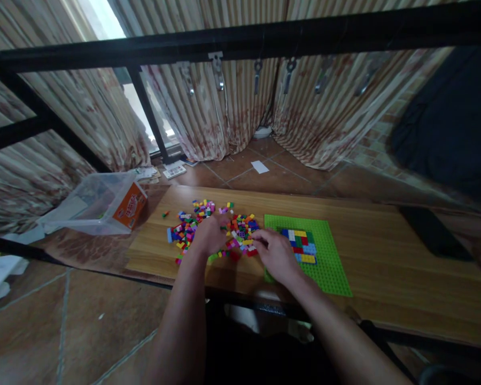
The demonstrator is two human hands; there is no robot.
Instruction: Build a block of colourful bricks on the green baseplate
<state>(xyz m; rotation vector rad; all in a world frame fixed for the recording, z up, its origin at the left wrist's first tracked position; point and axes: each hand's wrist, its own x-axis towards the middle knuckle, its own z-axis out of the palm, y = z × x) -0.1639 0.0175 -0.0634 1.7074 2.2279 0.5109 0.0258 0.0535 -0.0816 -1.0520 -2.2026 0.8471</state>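
Note:
A spread of loose toy building bricks [246, 220] in many colours lies on the wooden tabletop. Over the middle of it is my left hand [210, 234]; its fingers point down among the bricks and are blurred, so their hold is unclear. At the right edge of the spread, my right hand [276, 254] has thumb and fingertips pinched together; whatever is between them is too small to make out. Partly behind that hand lies a green baseplate [331, 259]. On it sits a block of assembled bricks [304, 246] in blue, yellow, red, white and green.
A clear plastic bin [92, 206] with an orange label stands left of the wooden table [224, 195]. A dark flat object [435, 232] lies on the table's right side. A black metal bar [240, 47] with hanging clips crosses in front of striped curtains.

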